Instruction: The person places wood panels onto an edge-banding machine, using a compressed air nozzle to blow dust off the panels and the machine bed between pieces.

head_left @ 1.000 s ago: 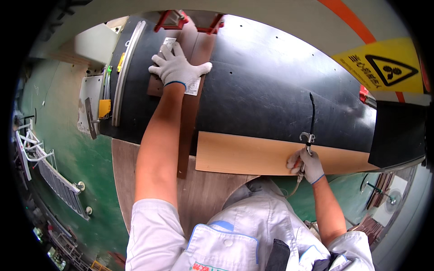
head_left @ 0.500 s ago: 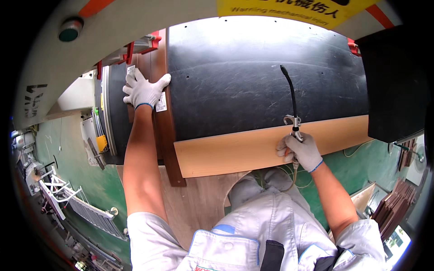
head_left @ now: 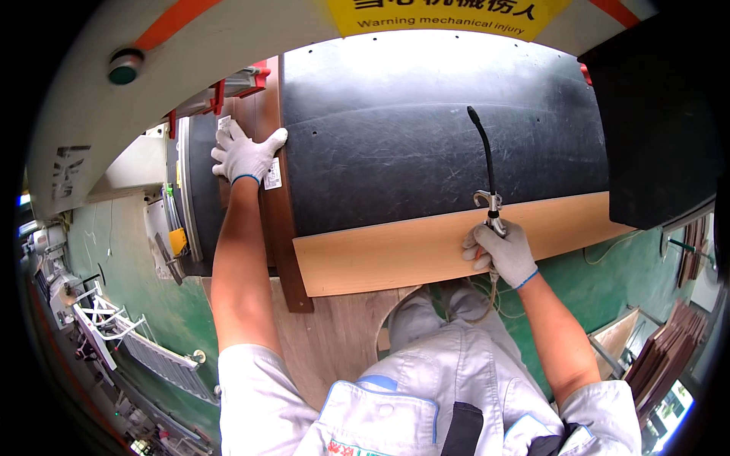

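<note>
My left hand (head_left: 247,154), in a white glove, presses down with spread fingers on dark brown wooden boards (head_left: 278,224) that lie lengthwise away from me. White labels (head_left: 272,174) stick to the boards beside and beyond the fingers. In my gloved right hand (head_left: 506,254) is an air blow gun (head_left: 488,161); its long black nozzle points away from me over the black tabletop (head_left: 380,167). Below that hand, a light wood panel (head_left: 380,264) runs along the table's near edge, its left end against the brown boards.
A grey machine beam (head_left: 251,45) with a yellow warning sign (head_left: 449,19) crosses above the table. Red clamp-like parts (head_left: 219,99) sit at the far left, and a black housing (head_left: 658,152) stands at the right. A wood-grain board (head_left: 327,342) lies close to my body. Brown panels (head_left: 665,361) are stacked at the right.
The whole view has shifted slightly. Both hands keep their places: the left on the boards, the right around the blow gun.
</note>
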### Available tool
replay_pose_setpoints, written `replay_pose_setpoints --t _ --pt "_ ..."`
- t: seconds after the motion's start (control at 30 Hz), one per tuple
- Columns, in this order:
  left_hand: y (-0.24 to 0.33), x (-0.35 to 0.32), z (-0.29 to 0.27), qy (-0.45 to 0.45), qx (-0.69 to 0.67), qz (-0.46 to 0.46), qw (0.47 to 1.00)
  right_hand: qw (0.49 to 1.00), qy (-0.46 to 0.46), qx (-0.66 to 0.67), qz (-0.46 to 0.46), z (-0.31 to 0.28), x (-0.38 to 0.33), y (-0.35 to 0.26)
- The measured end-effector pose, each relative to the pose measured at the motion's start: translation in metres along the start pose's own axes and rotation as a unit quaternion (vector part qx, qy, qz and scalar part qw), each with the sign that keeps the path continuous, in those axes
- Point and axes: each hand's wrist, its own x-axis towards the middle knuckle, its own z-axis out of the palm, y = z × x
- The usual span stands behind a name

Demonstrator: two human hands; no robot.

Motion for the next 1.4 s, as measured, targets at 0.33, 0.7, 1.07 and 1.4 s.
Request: replay_pose_setpoints --t 0.33,0.7,1.07,1.4 --pt "-0.118 -0.116 0.049 0.213 -0.281 0.027 0.935 0.997 0.016 -0.023 -0.066 0.005 -0.008 0.020" --pt "-0.200 -0.778 0.167 0.257 -0.268 -0.259 0.892 0.983 -0.075 -0.056 -0.155 0.042 0.003 0.042" --pt "-0.290 -0.904 0.132 0.461 -0.323 -0.526 0.638 0.871 -0.195 -0.355 -0.277 0.078 -0.201 0.166" --pt "-0.567 -1.161 0.005 0.443 -0.142 -0.577 0.671 0.826 -0.306 -0.389 -0.268 0.210 -0.240 0.303"
